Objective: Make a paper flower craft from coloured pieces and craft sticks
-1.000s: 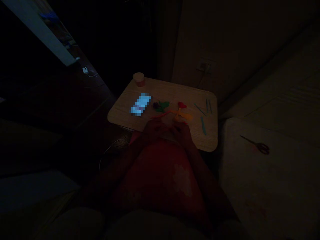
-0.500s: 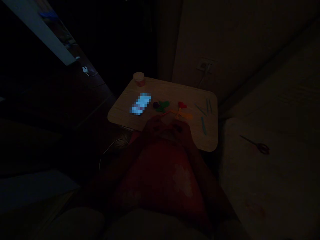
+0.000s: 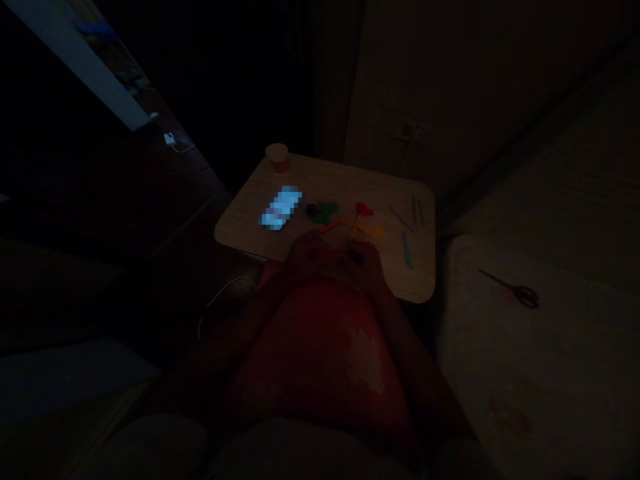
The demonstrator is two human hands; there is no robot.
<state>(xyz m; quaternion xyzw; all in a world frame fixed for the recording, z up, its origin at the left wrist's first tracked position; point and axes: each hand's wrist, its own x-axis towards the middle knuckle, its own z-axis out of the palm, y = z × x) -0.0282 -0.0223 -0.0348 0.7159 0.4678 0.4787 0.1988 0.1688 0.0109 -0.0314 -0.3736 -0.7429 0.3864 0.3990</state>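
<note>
In dim light, my left hand (image 3: 306,257) and my right hand (image 3: 366,265) meet at the near edge of the small wooden table (image 3: 240,230). Fingers of both are bent and closed around a small reddish piece between them, too dark to name. Just beyond the fingers lies a thin pink strip (image 3: 329,228). A flat flower shape with a red head (image 3: 364,210) and orange leaves (image 3: 371,232) rests past my right hand. Left of it is another flower shape, with a purple head (image 3: 313,209) and green leaves (image 3: 327,212).
A lit phone (image 3: 281,208), its screen pixelated, lies on the table's left, near a paper cup (image 3: 277,158). Thin blue-green sticks (image 3: 401,219) and a blue-green plastic knife (image 3: 407,251) lie at the right. Scissors (image 3: 520,293) rest on a pale surface beside the table.
My fingers have shifted slightly, and the reddish piece between my hands shows more plainly. The things on the table lie as before.
</note>
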